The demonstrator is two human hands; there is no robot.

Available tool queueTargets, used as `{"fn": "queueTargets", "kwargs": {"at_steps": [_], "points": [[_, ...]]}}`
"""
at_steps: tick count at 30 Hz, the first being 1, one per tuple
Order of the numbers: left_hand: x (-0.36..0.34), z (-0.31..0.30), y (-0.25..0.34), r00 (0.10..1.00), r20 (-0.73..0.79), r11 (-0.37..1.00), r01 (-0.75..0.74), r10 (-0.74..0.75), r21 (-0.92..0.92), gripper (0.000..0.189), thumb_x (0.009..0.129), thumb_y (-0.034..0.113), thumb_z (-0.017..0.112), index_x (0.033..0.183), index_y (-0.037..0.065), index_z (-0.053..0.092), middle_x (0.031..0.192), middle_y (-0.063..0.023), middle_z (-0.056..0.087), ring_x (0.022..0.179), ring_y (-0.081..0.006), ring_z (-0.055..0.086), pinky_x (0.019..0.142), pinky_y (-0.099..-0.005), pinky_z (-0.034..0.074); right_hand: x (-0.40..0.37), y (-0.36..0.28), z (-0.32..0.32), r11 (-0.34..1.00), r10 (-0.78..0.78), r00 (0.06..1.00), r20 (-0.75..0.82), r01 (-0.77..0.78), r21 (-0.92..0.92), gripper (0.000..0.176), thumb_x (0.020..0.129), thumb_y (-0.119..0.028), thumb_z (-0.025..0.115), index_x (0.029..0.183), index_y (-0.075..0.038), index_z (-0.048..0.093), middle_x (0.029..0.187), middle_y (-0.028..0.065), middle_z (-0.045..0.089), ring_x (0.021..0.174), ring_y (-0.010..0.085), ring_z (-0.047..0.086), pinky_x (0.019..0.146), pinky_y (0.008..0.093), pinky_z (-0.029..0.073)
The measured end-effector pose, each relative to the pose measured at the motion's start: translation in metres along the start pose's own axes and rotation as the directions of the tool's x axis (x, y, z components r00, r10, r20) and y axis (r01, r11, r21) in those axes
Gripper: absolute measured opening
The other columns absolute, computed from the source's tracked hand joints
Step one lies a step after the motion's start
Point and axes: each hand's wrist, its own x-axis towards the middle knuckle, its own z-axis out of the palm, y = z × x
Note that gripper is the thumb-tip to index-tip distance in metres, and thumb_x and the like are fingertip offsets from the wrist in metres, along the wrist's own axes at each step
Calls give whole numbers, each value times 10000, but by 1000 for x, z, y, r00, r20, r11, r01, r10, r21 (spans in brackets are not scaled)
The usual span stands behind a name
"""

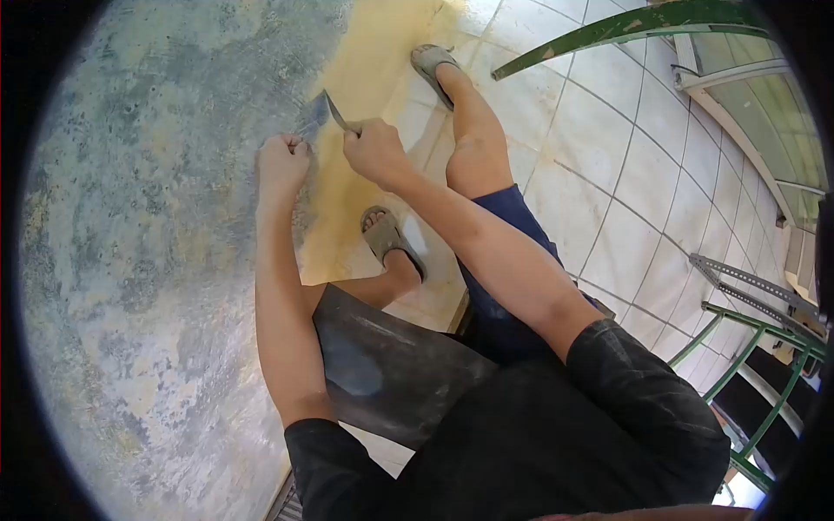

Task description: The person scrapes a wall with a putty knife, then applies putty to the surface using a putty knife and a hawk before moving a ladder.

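Note:
My right hand (373,149) is closed on a thin dark blade-like strip (335,113), whose pointed end reaches the edge of a mottled blue-grey surface (174,174). To its left, my left hand (284,161) rests over that surface with its fingers curled together; whether they hold anything is hidden. A small bluish-grey patch (314,113) shows beside the strip, between the hands. Along the surface runs a yellow band (334,195). The strip is apart from my left hand.
A dark grey sheet (391,365) lies across my lap. My sandalled feet stand on white floor tiles (599,174). A curved green bar (625,30) is at the upper right, a green metal frame (764,417) at the lower right, and a perforated metal bar (747,282) above it.

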Motion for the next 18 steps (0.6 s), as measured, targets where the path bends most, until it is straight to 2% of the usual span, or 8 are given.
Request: {"fn": "queueTargets", "kwargs": {"at_steps": [2, 6, 8, 12, 14, 18], "points": [[4, -2, -3, 1000, -18, 1000, -14, 15, 10, 206, 852, 172, 645, 953, 19, 740, 841, -208, 708, 820, -362, 696, 760, -414, 524, -5, -8, 1, 994, -103, 995, 19, 103, -29, 283, 896, -163, 523, 940, 51, 703, 741, 279, 652, 675, 369, 681, 693, 429, 527], [-3, 0, -7, 1000, -4, 999, -23, 23, 34, 198, 851, 169, 647, 951, 28, 743, 845, -197, 714, 827, -361, 696, 760, -413, 524, -15, -7, -3, 994, -108, 994, 20, 108, -7, 274, 896, -161, 518, 880, 60, 680, 722, 282, 639, 671, 393, 671, 687, 450, 519], [-3, 5, -10, 998, -39, 999, -38, 39, 23, 192, 851, 169, 654, 945, 30, 746, 854, -192, 719, 844, -357, 699, 774, -408, 525, -4, -5, -8, 999, -37, 999, 1, 37, 18, 276, 896, -167, 517, 847, 58, 669, 731, 295, 633, 698, 424, 663, 693, 468, 511], [0, -3, -3, 1000, -13, 998, -26, 27, 65, 190, 853, 169, 660, 945, 27, 748, 870, -194, 723, 870, -356, 702, 795, -408, 528, -15, -7, 1, 988, -151, 989, 2, 151, -35, 275, 891, -166, 517, 833, 57, 666, 754, 306, 634, 729, 441, 660, 707, 481, 508], [0, -1, -6, 1000, 3, 998, -13, 13, 56, 195, 855, 172, 663, 947, 22, 747, 891, -200, 722, 895, -358, 702, 811, -414, 529, -10, -1, 4, 978, -207, 973, -102, 203, -56, 270, 884, -162, 516, 829, 53, 668, 762, 314, 627, 738, 453, 653, 717, 485, 508], [-4, -1, -6, 999, -40, 998, -32, 34, 49, 196, 857, 170, 660, 957, 26, 749, 908, -204, 723, 916, -364, 698, 823, -420, 527, -10, -8, 2, 993, -108, 994, -20, 107, -51, 281, 869, -153, 536, 887, 61, 716, 837, 331, 653, 837, 479, 670, 807, 509, 540]]}}
